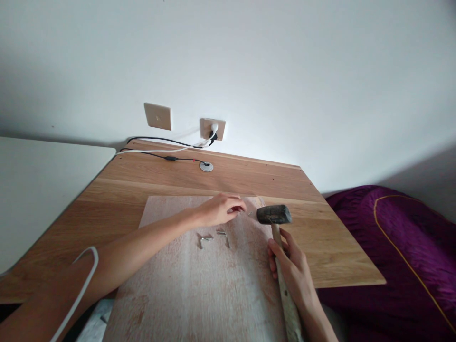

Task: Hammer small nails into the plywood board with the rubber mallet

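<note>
My right hand (290, 266) is wrapped around the handle of a hammer with a dark, blocky head (274, 214). The hammer is raised over the right edge of a pale, worn wooden board (178, 289), its handle slanting down toward me. Near the board's far edge, my left hand (226, 208) has its fingers curled, the tips close together; whatever they may hold is too small to make out. A tiny shiny piece, perhaps a nail (250, 213), shows between those fingertips and the hammer head. Several metal nails or screws (206, 239) lie on the board below my left hand.
The board rests on a wooden table (335, 256). Cables (160, 139) run along its back to a wall socket (213, 129), near a round metal grommet (206, 166). A white surface (46, 190) adjoins at left. Purple fabric (402, 242) bulges at right. A white cord (93, 263) crosses my left forearm.
</note>
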The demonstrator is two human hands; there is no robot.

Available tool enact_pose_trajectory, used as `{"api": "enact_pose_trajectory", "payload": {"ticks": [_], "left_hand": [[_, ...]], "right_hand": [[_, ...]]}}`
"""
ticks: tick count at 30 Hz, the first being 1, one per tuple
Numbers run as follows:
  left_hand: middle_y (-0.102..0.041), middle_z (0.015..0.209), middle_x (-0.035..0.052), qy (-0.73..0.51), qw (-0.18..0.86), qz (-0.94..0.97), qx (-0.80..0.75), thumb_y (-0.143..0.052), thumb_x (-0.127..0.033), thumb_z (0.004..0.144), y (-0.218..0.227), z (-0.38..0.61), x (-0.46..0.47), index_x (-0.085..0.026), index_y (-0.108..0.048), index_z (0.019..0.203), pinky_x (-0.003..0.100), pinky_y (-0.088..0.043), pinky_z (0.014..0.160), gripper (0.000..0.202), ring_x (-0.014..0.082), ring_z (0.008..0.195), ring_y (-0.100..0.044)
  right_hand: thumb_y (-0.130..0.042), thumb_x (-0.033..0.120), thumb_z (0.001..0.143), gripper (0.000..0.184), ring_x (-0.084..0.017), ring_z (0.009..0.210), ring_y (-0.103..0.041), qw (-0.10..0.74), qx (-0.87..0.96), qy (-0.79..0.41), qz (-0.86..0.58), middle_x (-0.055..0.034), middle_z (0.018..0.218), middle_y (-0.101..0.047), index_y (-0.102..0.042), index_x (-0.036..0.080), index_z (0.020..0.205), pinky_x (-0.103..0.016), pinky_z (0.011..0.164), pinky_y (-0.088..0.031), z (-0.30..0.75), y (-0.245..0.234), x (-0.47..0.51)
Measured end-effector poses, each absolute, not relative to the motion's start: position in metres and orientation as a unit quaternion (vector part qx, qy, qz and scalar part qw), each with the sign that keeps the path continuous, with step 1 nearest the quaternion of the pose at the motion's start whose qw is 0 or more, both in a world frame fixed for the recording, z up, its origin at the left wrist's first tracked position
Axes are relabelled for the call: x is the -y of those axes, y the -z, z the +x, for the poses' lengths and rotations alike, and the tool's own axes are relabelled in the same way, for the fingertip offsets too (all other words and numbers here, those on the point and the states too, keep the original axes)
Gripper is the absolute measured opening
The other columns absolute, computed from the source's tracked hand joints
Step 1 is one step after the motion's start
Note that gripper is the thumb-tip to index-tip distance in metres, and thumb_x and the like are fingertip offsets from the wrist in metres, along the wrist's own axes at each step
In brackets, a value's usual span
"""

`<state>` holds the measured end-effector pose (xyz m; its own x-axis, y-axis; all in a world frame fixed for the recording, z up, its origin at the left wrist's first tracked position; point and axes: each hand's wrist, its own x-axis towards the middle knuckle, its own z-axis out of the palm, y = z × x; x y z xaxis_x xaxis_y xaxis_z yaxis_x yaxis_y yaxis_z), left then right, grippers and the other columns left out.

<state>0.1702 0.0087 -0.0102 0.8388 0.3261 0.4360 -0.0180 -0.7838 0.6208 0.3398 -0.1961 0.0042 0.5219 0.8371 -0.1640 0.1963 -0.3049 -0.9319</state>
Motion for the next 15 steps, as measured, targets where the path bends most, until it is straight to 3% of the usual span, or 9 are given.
{"api": "enact_pose_trajectory", "payload": {"ticks": [15], "left_hand": [[-0.077, 0.103, 0.0061, -0.253, 0.319, 0.911, -0.069, -0.059, -0.004, 0.093, 0.0039, 0.1682, -0.0081, -0.017, -0.074, 0.108, 0.028, -0.052, 0.084, 0.025, 0.0155, 0.090, -0.070]], "right_hand": [[-0.068, 0.066, 0.079, 0.069, -0.013, 0.040, -0.049, 0.470, 0.353, -0.333, -0.738, 0.0086, 0.054, -0.055, -0.055, 0.017, 0.126, -0.024, 0.037, -0.042, 0.3412, -0.0041, 0.1962]]}}
